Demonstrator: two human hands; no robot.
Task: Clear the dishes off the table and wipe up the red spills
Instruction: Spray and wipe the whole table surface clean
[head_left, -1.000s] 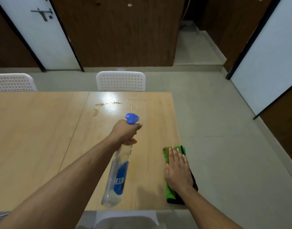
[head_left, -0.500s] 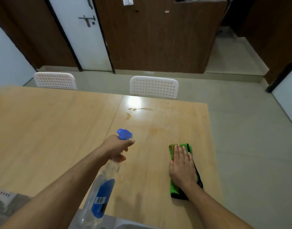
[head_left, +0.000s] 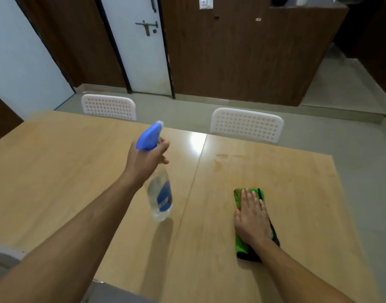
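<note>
Head view: green cloth (head_left: 239, 248) under right hand's (head_left: 252, 224) fingers (head_left: 251, 199)

We have one view only, a wide-angle camera on the person's head, looking forward and down across the light wooden table (head_left: 56, 171) from its near edge. Both forearms reach in from below, close; the white perforated plastic chairs (head_left: 246, 124) sit beyond the far edge.

Green cloth (head_left: 239, 243) partly under right hand (head_left: 252, 221)
</note>
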